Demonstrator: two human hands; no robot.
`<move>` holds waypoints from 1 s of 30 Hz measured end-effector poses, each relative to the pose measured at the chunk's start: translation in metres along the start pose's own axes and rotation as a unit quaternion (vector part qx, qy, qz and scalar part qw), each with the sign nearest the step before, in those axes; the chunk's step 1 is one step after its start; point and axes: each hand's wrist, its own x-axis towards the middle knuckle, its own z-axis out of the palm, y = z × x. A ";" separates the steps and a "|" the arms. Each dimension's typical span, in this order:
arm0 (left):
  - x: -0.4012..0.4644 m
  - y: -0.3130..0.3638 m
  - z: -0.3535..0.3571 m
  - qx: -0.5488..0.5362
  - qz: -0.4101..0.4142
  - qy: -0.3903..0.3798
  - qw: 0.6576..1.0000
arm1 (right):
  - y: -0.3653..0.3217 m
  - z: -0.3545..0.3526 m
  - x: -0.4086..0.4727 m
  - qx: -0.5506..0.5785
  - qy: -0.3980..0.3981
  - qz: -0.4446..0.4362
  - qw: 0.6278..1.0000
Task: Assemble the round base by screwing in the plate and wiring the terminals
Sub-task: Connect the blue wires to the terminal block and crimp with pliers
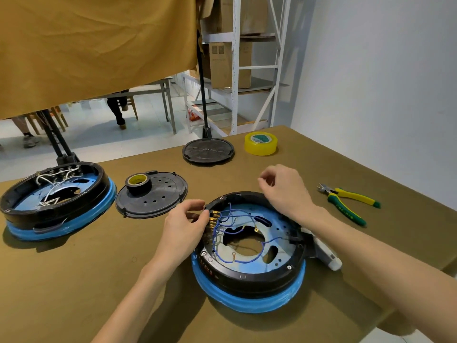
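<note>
A round black base [248,280] with a blue-wrapped rim lies in front of me, open side up. Blue wires [237,219] loop inside it from a row of brass terminals [213,219] on its left wall. My left hand [184,226] pinches at the top terminals with thumb and fingertips. My right hand [284,191] hovers over the base's far rim with fingers curled, and whether it pinches something small I cannot tell. A black perforated plate [158,196] lies on the table to the left of the base.
A second base [57,201] with white wires sits at far left. A black tape roll [138,183] stands on the plate. Another black disc [208,150] and yellow tape [261,143] lie at the back. Yellow-green pliers [346,200] rest at right; a grey-white tool [326,256] lies under my right forearm.
</note>
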 end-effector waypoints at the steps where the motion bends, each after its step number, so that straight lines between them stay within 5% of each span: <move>1: 0.001 0.003 0.004 0.008 -0.003 0.004 1.000 | 0.017 -0.007 0.001 -0.045 0.012 0.019 0.999; 6: 0.007 0.013 0.026 0.049 -0.007 0.004 0.999 | 0.100 -0.029 -0.002 -0.286 -0.072 0.195 0.936; 10: 0.013 0.020 0.034 0.025 -0.005 -0.006 1.000 | 0.142 -0.038 -0.009 -0.305 -0.141 0.278 0.900; 20: 0.019 0.019 0.042 0.019 -0.010 -0.004 1.000 | 0.149 -0.039 -0.027 -0.389 -0.106 0.195 0.894; 23: 0.019 0.019 0.042 0.014 -0.012 -0.007 1.000 | 0.128 -0.037 -0.025 -0.280 -0.063 0.209 0.935; 26: 0.017 0.019 0.041 0.009 -0.011 -0.005 1.000 | 0.094 -0.046 -0.017 -0.013 -0.043 0.205 0.978; 30: 0.013 0.017 0.039 -0.010 -0.021 0.008 1.000 | 0.036 -0.064 -0.007 0.290 -0.154 0.228 0.917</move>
